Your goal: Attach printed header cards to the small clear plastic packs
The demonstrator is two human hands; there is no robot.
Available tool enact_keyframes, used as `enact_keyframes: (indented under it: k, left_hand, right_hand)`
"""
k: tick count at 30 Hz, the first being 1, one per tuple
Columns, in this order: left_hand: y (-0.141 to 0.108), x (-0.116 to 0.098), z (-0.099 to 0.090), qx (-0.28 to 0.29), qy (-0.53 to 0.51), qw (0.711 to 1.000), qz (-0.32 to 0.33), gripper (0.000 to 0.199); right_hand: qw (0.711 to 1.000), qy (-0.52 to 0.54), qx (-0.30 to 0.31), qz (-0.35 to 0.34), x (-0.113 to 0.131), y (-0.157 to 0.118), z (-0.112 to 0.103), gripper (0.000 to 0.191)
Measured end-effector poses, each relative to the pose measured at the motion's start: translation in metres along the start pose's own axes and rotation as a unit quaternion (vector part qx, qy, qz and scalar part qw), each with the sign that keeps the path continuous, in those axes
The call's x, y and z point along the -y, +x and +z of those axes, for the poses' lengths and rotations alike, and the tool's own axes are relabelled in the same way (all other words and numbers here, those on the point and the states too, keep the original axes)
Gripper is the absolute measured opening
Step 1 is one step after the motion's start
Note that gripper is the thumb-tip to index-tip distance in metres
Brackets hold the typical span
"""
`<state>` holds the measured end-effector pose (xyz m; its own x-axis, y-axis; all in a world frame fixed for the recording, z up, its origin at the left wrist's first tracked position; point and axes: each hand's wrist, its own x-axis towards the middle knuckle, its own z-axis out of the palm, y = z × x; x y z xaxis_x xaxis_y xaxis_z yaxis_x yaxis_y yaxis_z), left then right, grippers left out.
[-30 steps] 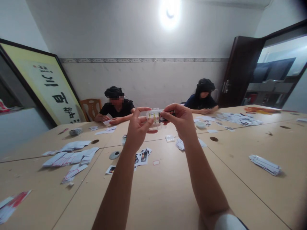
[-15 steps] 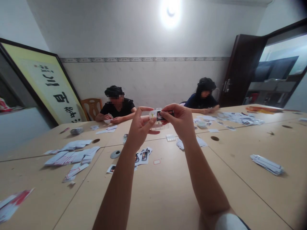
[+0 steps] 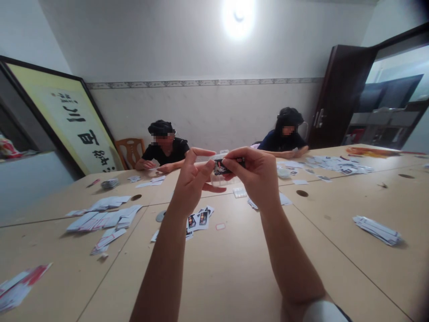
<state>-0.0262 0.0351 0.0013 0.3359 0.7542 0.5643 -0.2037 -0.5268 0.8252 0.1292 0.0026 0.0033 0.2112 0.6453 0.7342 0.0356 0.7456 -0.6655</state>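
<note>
Hands (image 3: 228,179) have closed over card (image 3: 224,167).

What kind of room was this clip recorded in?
Probably a meeting room or office used for hand assembly work. A big light wooden table with cable holes carries stacks of printed cards, two other people sit working at the far side, and a framed calligraphy panel leans against the wall.
</note>
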Motion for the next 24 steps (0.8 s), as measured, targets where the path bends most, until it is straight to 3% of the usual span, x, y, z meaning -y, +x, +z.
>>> enact_keyframes:
  k: [8,24]
  left_hand:
    - [-0.008,-0.012,0.008,0.0,-0.004,1.0,0.018,0.033]
    - [-0.013,-0.014,0.01,0.029,-0.029,0.999,0.031,0.028]
  right_hand:
    - [0.998,0.051,-0.02,-0.024,0.011,-0.008,0.003,0.005]
    - [0.996,-0.013,-0.066,-0.059,0.019,-0.016,0.006,0.005]
